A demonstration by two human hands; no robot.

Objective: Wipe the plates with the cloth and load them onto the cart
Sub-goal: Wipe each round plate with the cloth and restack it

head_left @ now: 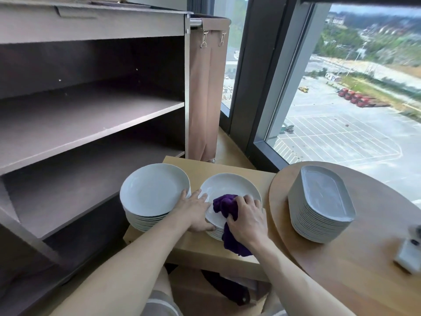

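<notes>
R hand grip curled round crumpled purple cloth on top round white plate; L hand grip flat, fingers straight, on plate's left rim. Wooden worktop.

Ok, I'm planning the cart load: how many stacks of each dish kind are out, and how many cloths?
Round white plate stacks: 2, the left stack and the right stack
Oblong grey dish stack: 1
Purple cloth: 1
Total: 4

round table, window, blurred white device
</notes>
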